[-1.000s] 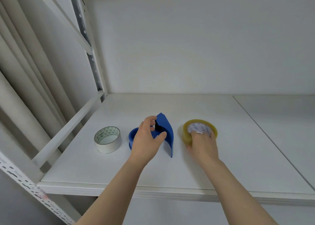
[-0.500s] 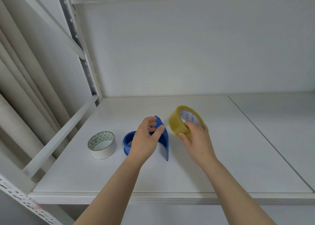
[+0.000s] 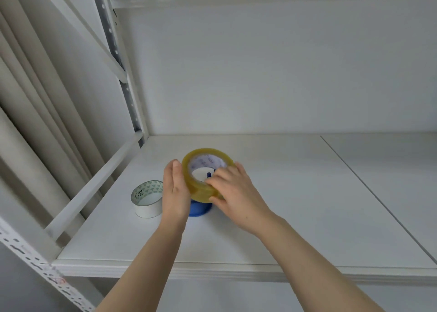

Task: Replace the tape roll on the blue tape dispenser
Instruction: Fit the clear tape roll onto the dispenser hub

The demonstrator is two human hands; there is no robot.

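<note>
Two hands meet over a white shelf (image 3: 307,205): right hand (image 3: 233,191) fingers clamped on the yellow tape roll (image 3: 198,191), left hand (image 3: 176,191) flat, fingers together, against it; blue dispenser (image 3: 198,208) beneath, white tape roll (image 3: 147,199) beside.

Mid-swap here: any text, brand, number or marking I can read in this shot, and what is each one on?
yellow tape roll: faint purplish print on its white inner core, too blurred to read.
white tape roll: a black scribble on its inner core beside a green triangle pattern, not legible as letters.
shelf upright, bottom left: a small reddish mark, too blurred to read.
No text is visible on the blue tape dispenser.
</note>
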